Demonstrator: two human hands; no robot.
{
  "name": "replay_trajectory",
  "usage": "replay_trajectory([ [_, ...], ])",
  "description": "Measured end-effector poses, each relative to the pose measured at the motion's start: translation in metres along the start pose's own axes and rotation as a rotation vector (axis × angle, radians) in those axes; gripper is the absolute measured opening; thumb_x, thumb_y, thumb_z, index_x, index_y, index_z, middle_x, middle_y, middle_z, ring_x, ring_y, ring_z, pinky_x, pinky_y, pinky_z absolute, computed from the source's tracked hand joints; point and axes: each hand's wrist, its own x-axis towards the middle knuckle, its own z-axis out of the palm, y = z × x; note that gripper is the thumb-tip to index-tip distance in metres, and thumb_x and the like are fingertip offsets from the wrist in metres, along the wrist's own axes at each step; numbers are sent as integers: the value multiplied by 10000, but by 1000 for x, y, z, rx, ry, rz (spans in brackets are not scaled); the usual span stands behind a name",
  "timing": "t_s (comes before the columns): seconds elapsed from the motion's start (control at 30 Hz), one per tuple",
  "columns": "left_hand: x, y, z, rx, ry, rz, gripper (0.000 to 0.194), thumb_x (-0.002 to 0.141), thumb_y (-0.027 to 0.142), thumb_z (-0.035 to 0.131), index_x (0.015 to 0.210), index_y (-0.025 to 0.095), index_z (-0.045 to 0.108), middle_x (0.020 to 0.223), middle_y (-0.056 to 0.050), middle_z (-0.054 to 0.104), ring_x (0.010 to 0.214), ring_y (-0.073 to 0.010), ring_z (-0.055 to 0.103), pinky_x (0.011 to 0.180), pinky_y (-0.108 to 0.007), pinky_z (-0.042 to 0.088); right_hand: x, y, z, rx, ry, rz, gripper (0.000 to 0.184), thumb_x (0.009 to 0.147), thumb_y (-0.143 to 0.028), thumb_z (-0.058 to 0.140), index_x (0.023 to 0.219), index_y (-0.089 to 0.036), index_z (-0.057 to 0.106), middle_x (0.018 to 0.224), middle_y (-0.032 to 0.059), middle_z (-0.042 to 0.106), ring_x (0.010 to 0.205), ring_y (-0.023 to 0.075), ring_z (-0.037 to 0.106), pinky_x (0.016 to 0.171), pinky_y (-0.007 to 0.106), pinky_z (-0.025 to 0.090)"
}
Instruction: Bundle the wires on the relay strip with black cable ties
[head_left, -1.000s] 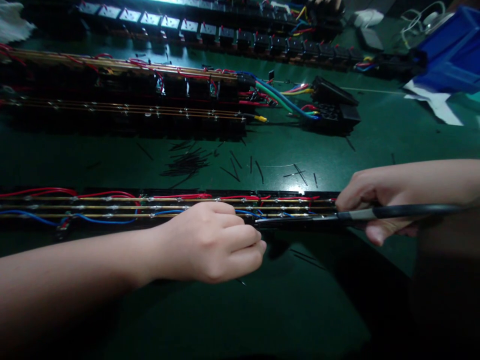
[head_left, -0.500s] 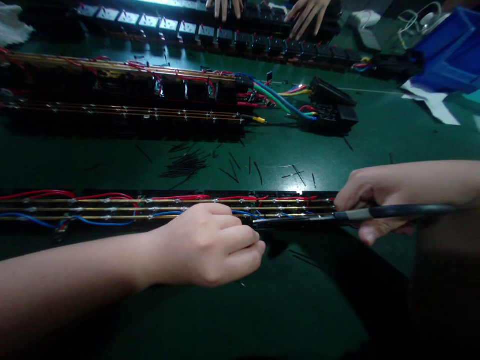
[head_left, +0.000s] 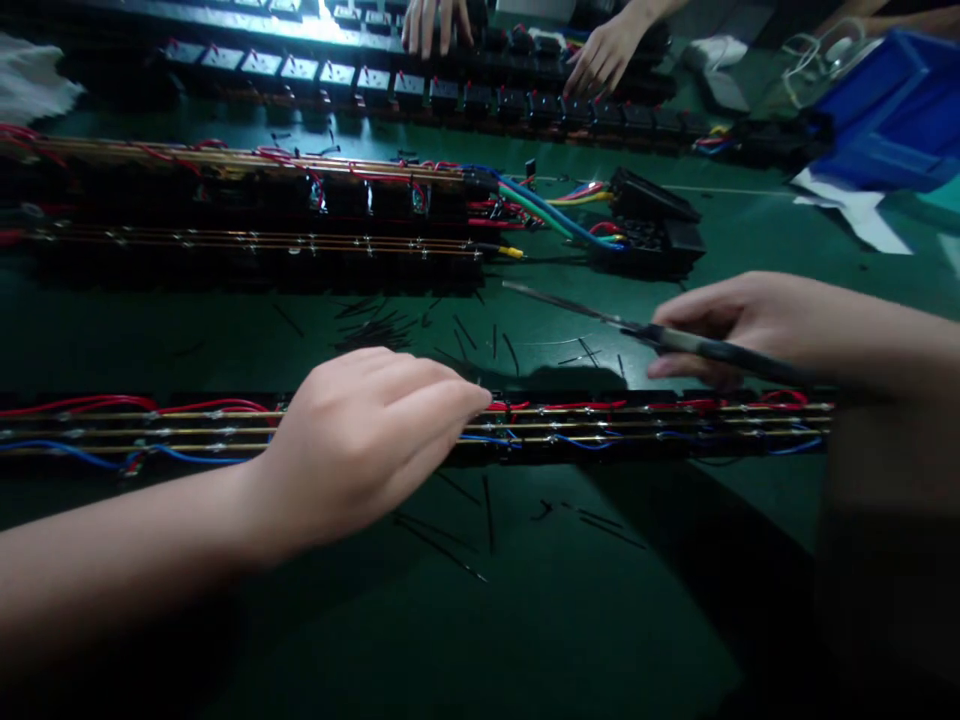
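Observation:
My left hand (head_left: pixel 367 440) lies over the long black strip (head_left: pixel 750 450), which carries brass rods and red and blue wires. Its fingers are pressed together in a pinch at the strip's far edge; whatever they may hold is too small to make out. To the right, above the strip, my right hand (head_left: pixel 712 325) is closed on a slim tool (head_left: pixel 570 303) with a long thin metal blade and a black-and-grey handle. It is seen edge-on and may be scissors. The blade points left, apart from the strip.
Thin black offcuts (head_left: pixel 379 328) lie scattered beyond and in front of the strip. Farther back is another wired assembly (head_left: pixel 262 215) with an end block (head_left: pixel 660 225). A co-worker's hands (head_left: pixel 604 60) rest on a row of black modules (head_left: pixel 472 98). A blue bin (head_left: pixel 892 120) stands at right.
My right hand has lifted the tool up and away from the strip. My left hand has shifted left and up to the strip's far edge. More black offcuts show in front.

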Motion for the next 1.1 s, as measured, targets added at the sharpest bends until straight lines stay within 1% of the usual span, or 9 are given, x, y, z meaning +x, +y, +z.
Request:
replay_trajectory([
  [0.03,2,-3,1,-1,-18,-72,174,957,210,527,992,171,693,928,-33,756,819,-145,693,727,-274,528,6,2,2,-148,152,62,567,718,-745,623,722,-182,685,562,-12,538,525,98,448,515,271,329],
  [0.1,4,-7,4,-13,-92,-202,194,959,230,513,981,179,699,942,-28,751,861,-159,695,768,-291,542,17,6,5,-408,283,138,444,804,-609,622,808,-175,714,597,20,596,531,111,455,546,304,320],
  [0.23,6,-8,11,10,-268,-310,301,974,283,464,1154,160,671,1086,-72,737,981,-214,684,863,-386,565,29,15,9,-440,224,198,347,875,-472,550,872,-170,719,617,38,630,538,129,489,570,315,332],
  [0.43,8,-7,12,16,-298,-292,330,987,286,421,1183,148,646,1196,-95,696,1079,-240,650,939,-439,541,33,22,10,-436,211,123,341,895,-441,548,1008,-152,689,837,88,690,685,169,553,650,326,382],
  [0.57,8,-9,13,16,-308,-276,320,992,298,408,1132,148,654,1140,-95,701,1014,-230,659,891,-414,547,32,20,10,-490,210,126,349,912,-459,534,946,-153,697,857,106,689,707,187,558,671,344,394],
  [0.67,8,-9,14,36,-309,-257,309,992,289,408,1084,144,665,1068,-91,708,961,-214,664,862,-379,546,24,-2,20,-516,324,24,341,922,-447,512,986,-163,689,1002,141,691,845,241,592,723,364,422],
  [0.8,11,-9,14,63,-346,-245,294,986,248,402,1001,134,672,967,-86,710,914,-216,670,833,-368,541,10,-57,55,-383,610,-333,259,926,-366,479,979,-194,666,988,118,697,936,265,624,789,370,454],
  [0.9,12,-8,14,97,-393,-234,254,944,175,414,962,136,664,907,-80,709,866,-237,673,798,-386,539,5,-92,83,-177,592,-523,241,940,-272,407,987,-255,643,978,59,708,917,235,646,805,356,475],
  [1.1,9,-7,12,211,-402,-161,266,930,153,373,883,120,633,822,-87,680,787,-245,664,743,-388,521,19,-108,110,-80,541,-510,218,947,-236,376,995,-234,589,929,71,694,855,223,635,742,339,457],
])
